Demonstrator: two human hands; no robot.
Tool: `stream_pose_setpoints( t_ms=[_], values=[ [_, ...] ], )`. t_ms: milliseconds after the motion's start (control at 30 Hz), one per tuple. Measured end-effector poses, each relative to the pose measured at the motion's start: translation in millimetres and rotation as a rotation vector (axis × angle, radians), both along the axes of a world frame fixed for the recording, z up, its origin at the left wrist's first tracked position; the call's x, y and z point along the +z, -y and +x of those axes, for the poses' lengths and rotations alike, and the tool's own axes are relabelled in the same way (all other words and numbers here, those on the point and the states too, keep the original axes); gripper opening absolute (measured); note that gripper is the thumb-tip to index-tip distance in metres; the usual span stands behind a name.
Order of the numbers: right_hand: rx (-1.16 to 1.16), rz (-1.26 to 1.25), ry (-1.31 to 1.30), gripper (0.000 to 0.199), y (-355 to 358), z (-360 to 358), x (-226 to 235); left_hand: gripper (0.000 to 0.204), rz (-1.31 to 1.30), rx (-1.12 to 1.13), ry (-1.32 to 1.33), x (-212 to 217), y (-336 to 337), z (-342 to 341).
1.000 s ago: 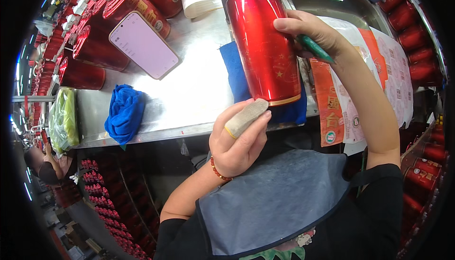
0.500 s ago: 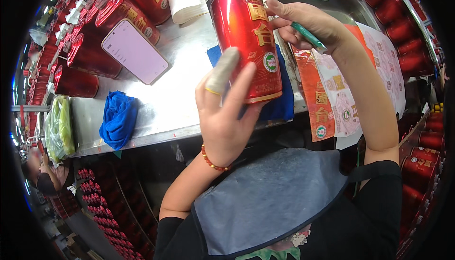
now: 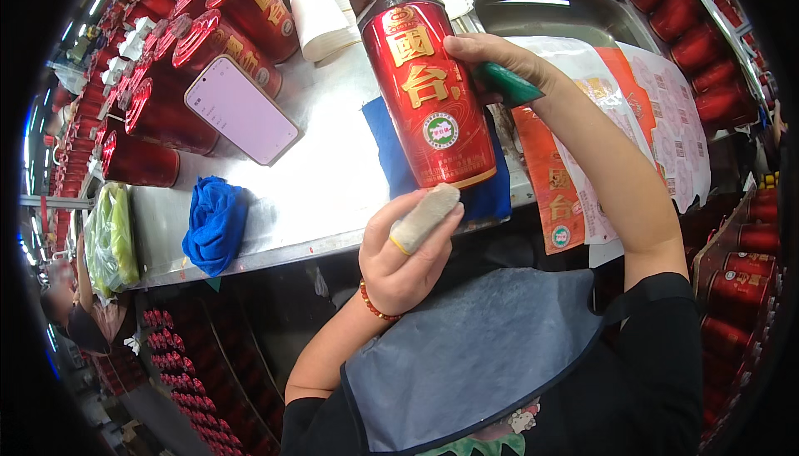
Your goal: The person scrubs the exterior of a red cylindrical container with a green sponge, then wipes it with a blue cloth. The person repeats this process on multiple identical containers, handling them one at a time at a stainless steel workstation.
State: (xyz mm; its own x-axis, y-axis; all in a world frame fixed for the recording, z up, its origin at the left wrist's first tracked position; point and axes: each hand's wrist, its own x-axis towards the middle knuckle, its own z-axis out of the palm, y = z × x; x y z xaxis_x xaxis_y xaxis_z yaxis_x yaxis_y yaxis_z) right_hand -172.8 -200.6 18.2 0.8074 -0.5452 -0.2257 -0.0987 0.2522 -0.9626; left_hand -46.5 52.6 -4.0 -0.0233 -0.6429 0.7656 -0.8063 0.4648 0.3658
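1. the red bottle (image 3: 424,94) is between the two hands, tilted, above a flat blue cloth (image 3: 385,144) on the table (image 3: 316,165).
2. the right hand (image 3: 491,61) is grasping the bottle's right side, thumb on its front, with a green tool (image 3: 509,86) tucked in the same hand.
3. the left hand (image 3: 408,260), one finger in a pale cover (image 3: 424,221), is bunched at the bottle's bottom edge; whether it grips, i cannot tell.

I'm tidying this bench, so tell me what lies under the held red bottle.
A spread blue cloth, on the metal table, shows to both sides beneath the red bottle. The bottle covers the rest, so anything else directly below cannot be seen.
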Motion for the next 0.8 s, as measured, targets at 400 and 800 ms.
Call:
stream_pose_setpoints(
  t_ms=[400, 800],
  values=[
    [0.021, -0.438, -0.422, 0.102, -9.9, 13.2, 68.7, 0.076, 0.224, 0.103, 0.139, 42.5, 34.6, -0.7],
    [-0.003, -0.233, -0.059, 0.056, 7.2, 24.6, 42.0, 0.102, 0.185, -0.227, -1.390, -41.4, 4.6, 88.3]
  ],
)
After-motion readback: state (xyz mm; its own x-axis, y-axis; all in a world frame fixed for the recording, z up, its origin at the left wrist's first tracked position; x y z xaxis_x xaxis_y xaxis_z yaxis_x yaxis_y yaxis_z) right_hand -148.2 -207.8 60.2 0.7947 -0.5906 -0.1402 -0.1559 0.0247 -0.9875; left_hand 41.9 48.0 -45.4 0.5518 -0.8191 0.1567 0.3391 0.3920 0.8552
